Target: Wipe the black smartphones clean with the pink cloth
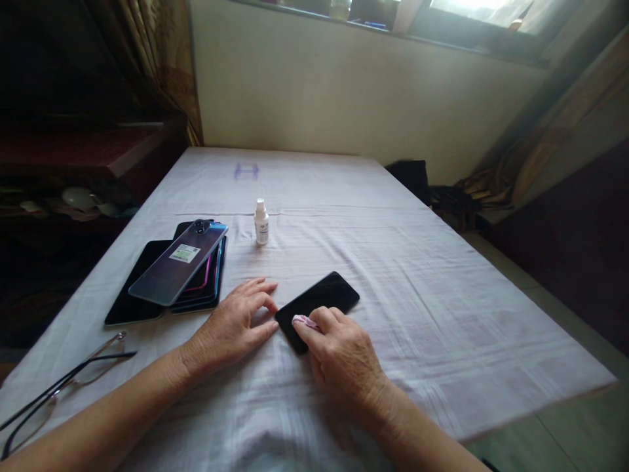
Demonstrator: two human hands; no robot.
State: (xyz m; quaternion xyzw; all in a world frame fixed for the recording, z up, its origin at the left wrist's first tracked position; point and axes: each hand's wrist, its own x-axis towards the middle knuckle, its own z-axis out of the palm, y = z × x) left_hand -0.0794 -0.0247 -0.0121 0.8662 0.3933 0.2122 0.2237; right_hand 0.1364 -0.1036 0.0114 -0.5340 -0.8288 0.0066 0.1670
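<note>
A: Which step is shown?

B: Judged from the pose, wiping a screen. A black phone point(318, 307) lies flat on the sheet-covered bench point(442, 288), at about 6 o'clock of the surface, near the person. The right hand point(339, 354) has its fingers pressed together over a small pink cloth point(305, 321), pinned against the phone's near end. The left hand point(234, 324) lies spread at the phone's 9 o'clock, fingertips resting on the sheet just beside the phone's near corner, apparently steadying it.

A: What does the next move call for?

B: Probably an even stroke along the glass toward 1 o'clock, with the left hand bracing the phone so it does not slide on the cloth cover.

A: What else lies on the bench?

B: At 10 o'clock of the hands, a stack of phones point(170, 275); the top one lies back-up and tilted. At 12 o'clock, well apart from the hands, a small white dropper bottle point(261, 223) stands upright. Spectacles point(59, 387) lie at 8 o'clock, near the left forearm.

A: Any legible writing?

B: None. The top phone carries a green-and-white sticker point(183, 253), and the bottle a label, both too small to read. A faint purple mark point(246, 171) shows on the sheet at the far end.
</note>
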